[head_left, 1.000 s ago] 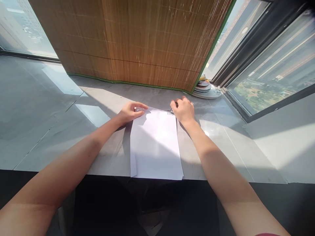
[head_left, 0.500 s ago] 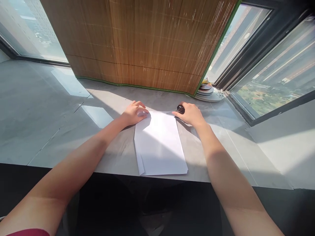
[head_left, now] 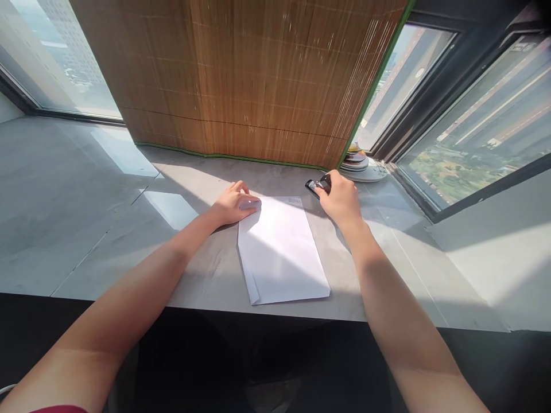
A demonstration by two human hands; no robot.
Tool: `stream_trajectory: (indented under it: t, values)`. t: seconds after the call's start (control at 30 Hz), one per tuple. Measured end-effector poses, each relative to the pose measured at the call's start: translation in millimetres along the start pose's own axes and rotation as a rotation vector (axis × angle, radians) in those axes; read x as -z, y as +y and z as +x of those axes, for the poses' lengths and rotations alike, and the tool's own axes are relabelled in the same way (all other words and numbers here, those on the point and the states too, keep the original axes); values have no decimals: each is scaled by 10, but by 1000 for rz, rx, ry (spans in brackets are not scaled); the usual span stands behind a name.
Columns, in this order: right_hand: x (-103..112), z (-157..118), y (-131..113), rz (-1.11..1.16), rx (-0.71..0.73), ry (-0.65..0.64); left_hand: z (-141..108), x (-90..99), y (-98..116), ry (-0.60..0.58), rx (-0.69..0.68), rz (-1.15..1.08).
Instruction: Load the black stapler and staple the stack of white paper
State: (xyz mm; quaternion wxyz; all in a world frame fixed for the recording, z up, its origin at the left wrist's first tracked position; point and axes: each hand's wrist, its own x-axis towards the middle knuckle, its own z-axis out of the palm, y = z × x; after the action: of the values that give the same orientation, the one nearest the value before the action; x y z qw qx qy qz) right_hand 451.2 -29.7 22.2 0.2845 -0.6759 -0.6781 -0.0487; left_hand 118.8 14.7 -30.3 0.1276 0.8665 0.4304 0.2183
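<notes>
White sheets of paper lie on the grey counter in front of me, with a folded flap at the near left corner. My left hand rests at the far left corner of the paper, its fingertips on the edge; whether they pinch it I cannot tell. Just beyond the far right corner, my right hand is closed around a small black stapler, held apart from the paper. Small print shows at the paper's far right corner.
A bamboo blind with a green edge hangs behind the paper. Stacked plates stand at the back right by the window frame. The grey counter ends in a straight near edge.
My right hand has moved slightly right and away from the paper with the stapler, uncovering the far right corner. My left hand has stayed at the far left corner.
</notes>
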Motion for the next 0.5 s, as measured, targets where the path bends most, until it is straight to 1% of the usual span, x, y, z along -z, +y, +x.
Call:
stream_trajectory:
  t: [0.07, 0.1, 0.13, 0.17, 0.27, 0.33, 0.4, 0.5]
  values:
    - [78, -80, -204, 82, 94, 34, 9, -14, -7, -5, 4, 4]
    - [91, -138, -321, 124, 144, 11, 13, -23, -14, -9, 4, 1]
    - [81, -204, -440, 164, 189, -42, 18, -32, -22, -12, 3, -6]
    - [49, -273, -556, 199, 229, -123, 21, -42, -32, -9, 2, -15]
    - [-129, -457, -831, 256, 332, -391, 24, -63, -62, -1, 0, -32]
    - [-243, -530, -932, 252, 379, -481, 20, -63, -73, -10, 13, -38]
    - [-304, -562, -979, 230, 405, -495, 12, -52, -73, -26, 24, -49]
    - [-289, -574, -1000, 214, 415, -501, 2, -35, -69, -32, 22, -72]
